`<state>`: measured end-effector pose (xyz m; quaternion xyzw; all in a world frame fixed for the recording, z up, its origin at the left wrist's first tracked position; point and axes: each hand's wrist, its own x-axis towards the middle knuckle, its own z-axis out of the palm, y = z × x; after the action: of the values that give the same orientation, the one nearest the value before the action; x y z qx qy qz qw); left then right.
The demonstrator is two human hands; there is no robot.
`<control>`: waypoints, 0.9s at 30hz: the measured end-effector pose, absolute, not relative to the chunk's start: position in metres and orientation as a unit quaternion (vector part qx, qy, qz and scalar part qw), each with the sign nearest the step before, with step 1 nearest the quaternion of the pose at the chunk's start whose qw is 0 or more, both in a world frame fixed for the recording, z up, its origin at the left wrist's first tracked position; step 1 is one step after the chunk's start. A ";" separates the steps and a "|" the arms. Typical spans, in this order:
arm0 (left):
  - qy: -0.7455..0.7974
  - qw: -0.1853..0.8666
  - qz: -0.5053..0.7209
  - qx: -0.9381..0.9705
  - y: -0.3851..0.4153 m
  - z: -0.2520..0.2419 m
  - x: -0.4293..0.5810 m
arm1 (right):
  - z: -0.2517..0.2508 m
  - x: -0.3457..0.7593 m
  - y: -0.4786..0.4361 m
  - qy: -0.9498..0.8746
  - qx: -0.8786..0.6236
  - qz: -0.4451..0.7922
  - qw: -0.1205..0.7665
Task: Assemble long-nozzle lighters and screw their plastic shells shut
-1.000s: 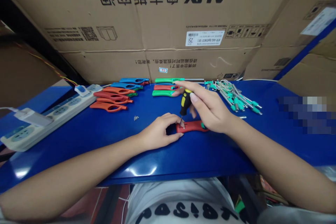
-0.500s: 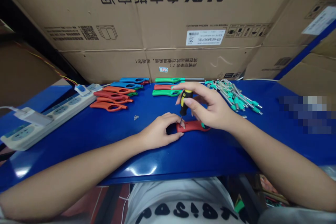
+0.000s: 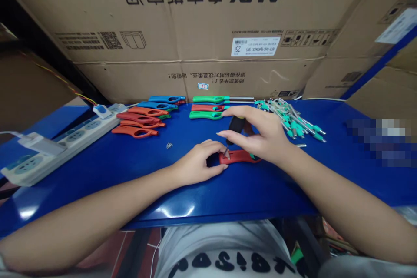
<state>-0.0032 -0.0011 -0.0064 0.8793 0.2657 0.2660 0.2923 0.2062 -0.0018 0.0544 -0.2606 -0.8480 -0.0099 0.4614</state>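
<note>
My left hand [image 3: 202, 163] pinches the end of a red lighter handle [image 3: 243, 156] lying flat on the table, fingertips on one edge and thumb on the other. My right hand [image 3: 260, 134] holds a small black-and-yellow screwdriver [image 3: 236, 127] from above. The screwdriver stands slightly tilted, its tip down on the red handle close to my left fingertips. A bit of teal shows at the handle's right end, partly covered by my right hand. Several tiny screws [image 3: 169, 146] lie in a little heap to the left of my left hand.
Several orange, red, blue and green handles [image 3: 140, 117] are stacked at the back left beside a white power strip [image 3: 68, 141]. Green and red lighters [image 3: 206, 115] lie behind my hands. Metal tubes with teal parts [image 3: 296, 124] pile up back right. A cardboard box [image 3: 202, 21] walls the blue table.
My right hand has turned around the screwdriver handle, its fingers now spread further along it and the screwdriver tilting more. My left hand and the red handle stay put.
</note>
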 end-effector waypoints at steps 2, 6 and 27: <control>0.266 0.292 0.267 0.879 -0.001 -0.006 -0.003 | 0.054 0.208 -0.001 -0.848 -0.252 -0.079 0.460; 0.263 0.292 0.265 0.881 -0.001 -0.004 -0.003 | 0.058 0.207 -0.004 -0.868 -0.251 0.075 0.421; 0.265 0.286 0.270 0.880 -0.001 -0.007 -0.003 | 0.054 0.208 -0.003 -0.868 -0.259 0.019 0.423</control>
<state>-0.0032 -0.0005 -0.0071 0.8804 0.2652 0.2696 0.2863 0.2080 -0.0026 0.0541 -0.2589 -0.8681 0.0186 0.4232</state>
